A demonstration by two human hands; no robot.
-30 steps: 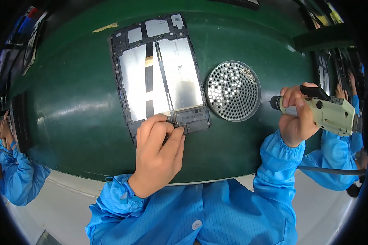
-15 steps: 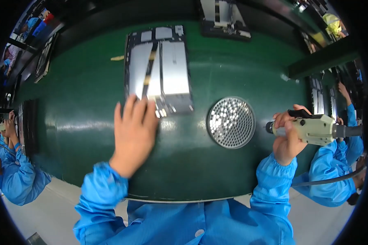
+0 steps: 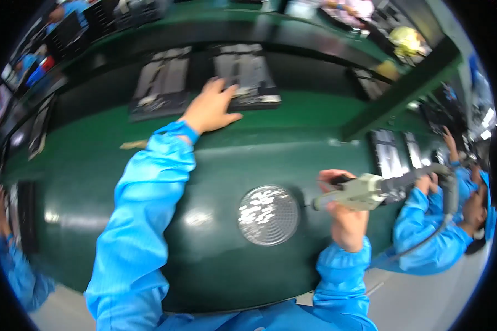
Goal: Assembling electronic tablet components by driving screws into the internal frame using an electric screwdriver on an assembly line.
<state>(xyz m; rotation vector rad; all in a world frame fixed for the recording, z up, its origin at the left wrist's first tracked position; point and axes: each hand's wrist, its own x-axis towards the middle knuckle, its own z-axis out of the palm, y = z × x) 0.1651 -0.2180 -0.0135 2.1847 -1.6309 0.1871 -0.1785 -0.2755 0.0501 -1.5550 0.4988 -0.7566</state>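
Observation:
My left arm stretches forward over the green bench. My left hand (image 3: 209, 107) has its fingers apart, at the near left edge of a flat black-framed device panel (image 3: 247, 74) with silvery plates; whether it touches the panel I cannot tell. Beside that panel, to the left, lies a similar panel (image 3: 163, 83). My right hand (image 3: 348, 223) is wrapped round a pale green electric screwdriver (image 3: 356, 193), held roughly level with its tip pointing left. Just left of the tip, a round shiny metal dish with a holed surface (image 3: 269, 215) rests on the bench.
A green post (image 3: 406, 85) slants across the far right. The screwdriver's grey cable (image 3: 451, 193) loops at the right, near a co-worker in a blue sleeve (image 3: 425, 234). More panels (image 3: 387, 154) lie on that side. A small tan strip (image 3: 133, 145) lies left of my arm.
My left hand has moved far forward. The panel in front of me has left its place; two panels now show along the far dark strip. The view has shifted; my right hand still grips the screwdriver.

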